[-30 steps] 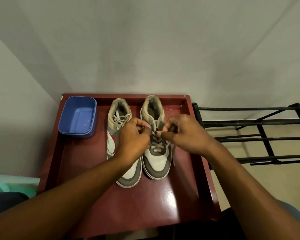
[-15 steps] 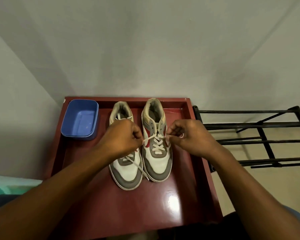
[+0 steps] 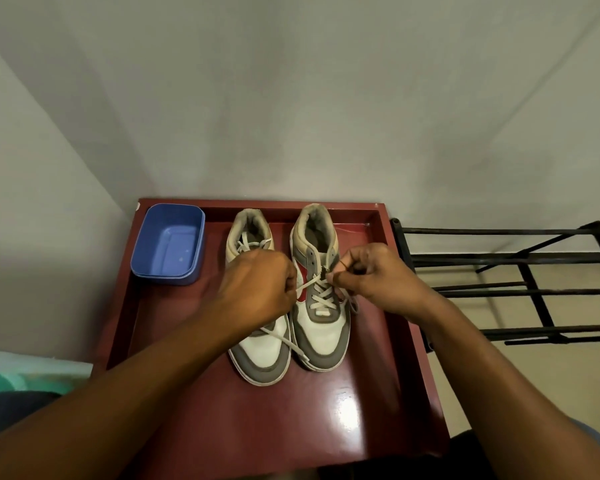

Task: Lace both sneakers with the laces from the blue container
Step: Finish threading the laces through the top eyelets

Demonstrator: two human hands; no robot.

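Two white, grey and tan sneakers stand side by side, toes toward me, on a dark red table (image 3: 222,420). The left sneaker (image 3: 260,355) carries a lace up to its collar. The right sneaker (image 3: 321,337) has its white lace (image 3: 321,296) crossed through the lower eyelets; the upper eyelets show no lace. My left hand (image 3: 257,289) pinches one lace end over the left sneaker, and that end trails down across its toe. My right hand (image 3: 374,278) pinches the other end beside the right sneaker's eyelets. The blue container (image 3: 168,244) sits back left with no laces inside.
The table has a raised rim and stands in a corner between grey walls. A black metal rack (image 3: 520,289) stands close to its right edge. Something green (image 3: 25,379) lies low on the left.
My hands have parted from over the right sneaker's tongue, drawing the lace ends outward. The left hand has slid left over the left sneaker; a loose lace end now lies across the toes.
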